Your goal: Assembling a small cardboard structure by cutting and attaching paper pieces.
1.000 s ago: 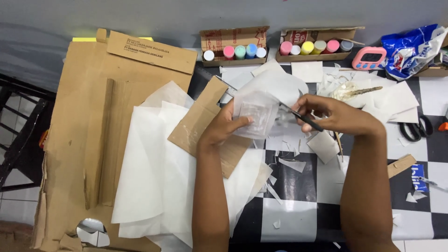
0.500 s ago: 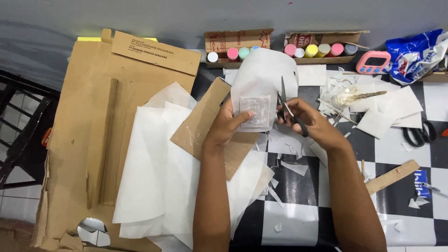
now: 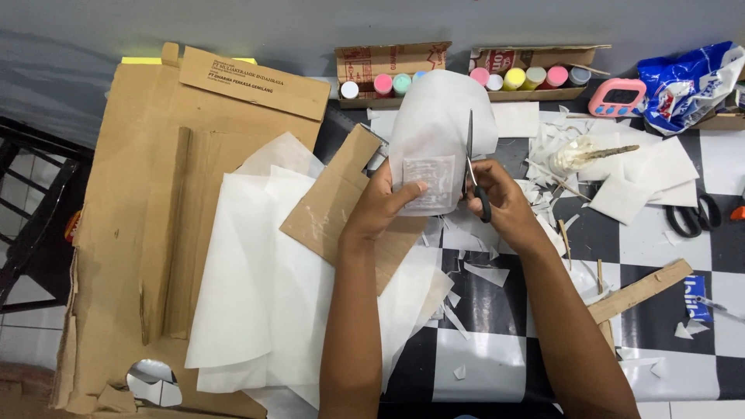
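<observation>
- Since the earlier frame, the translucent white paper sheet (image 3: 434, 147) has risen more upright; scissor blades now point to 12 o'clock.
- Left hand (image 3: 386, 208): grip closed on the sheet's lower edge.
- Right hand (image 3: 503, 203): grip closed around black-handled steel scissors (image 3: 474, 167), at the sheet's 3 o'clock edge.
- Checkered black-and-white worktop (image 3: 481, 365): paper scraps below.

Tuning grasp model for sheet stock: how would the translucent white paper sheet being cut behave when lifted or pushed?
The translucent white paper sheet is probably floppy: its top curves over above the left hand. It looks light, since fingers alone hold it up. Likely tears easily: the small scissors in the right hand are slicing its edge, and paper scraps lie below.
</observation>
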